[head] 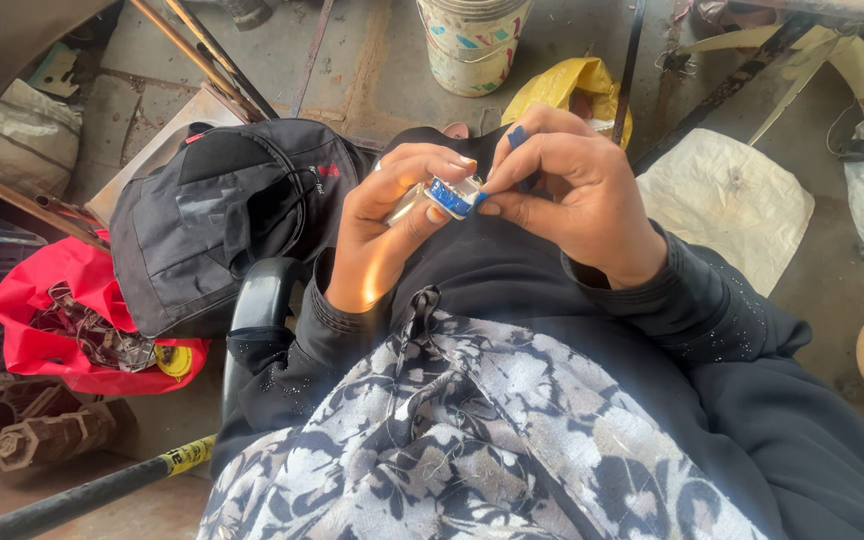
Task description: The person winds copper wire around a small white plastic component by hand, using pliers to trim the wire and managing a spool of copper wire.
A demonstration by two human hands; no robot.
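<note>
A small blue-and-white boxy part with a clear plastic end [449, 196] sits between both hands above the person's lap, over black clothing. The left hand [392, 225] curls around it from the left, thumb and fingertips pinching its body. The right hand [567, 190] meets it from the right, fingers bent close together, thumb and forefinger pressed to its blue edge; a thin blue tool [518, 137] shows between those fingers. A black backpack [217, 215] lies just left, a red bag [47, 310] beyond.
</note>
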